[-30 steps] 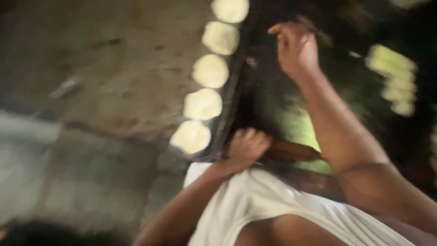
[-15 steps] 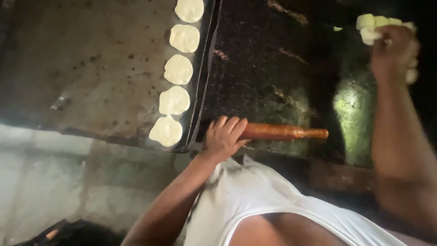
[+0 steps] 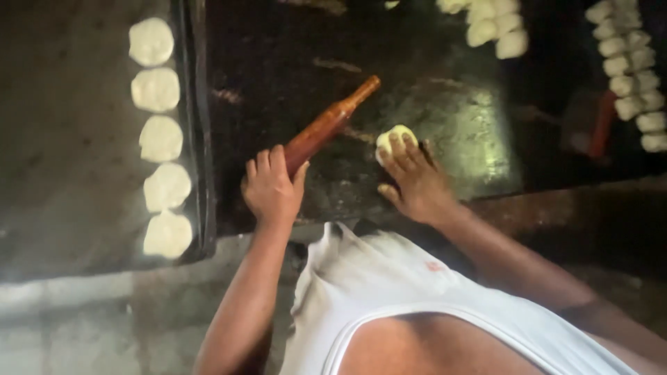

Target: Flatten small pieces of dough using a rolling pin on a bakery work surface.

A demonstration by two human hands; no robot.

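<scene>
Slab (image 3: 451,139) dark, oily | left hand (image 3: 271,187) grips rolling pin (image 3: 326,125) | right hand (image 3: 417,184) flat on dough (image 3: 392,135)

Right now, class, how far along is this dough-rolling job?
Done: five flattened discs line the left edge. In hand: the right hand presses one dough ball on the dark board; the left hand grips the rolling pin. Left: many dough balls wait beyond.

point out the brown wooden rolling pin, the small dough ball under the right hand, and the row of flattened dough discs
brown wooden rolling pin (image 3: 326,125), head view, mid-shaft
small pale dough ball (image 3: 389,134), head view, exposed top edge
row of flattened dough discs (image 3: 160,138), head view, middle disc
</scene>
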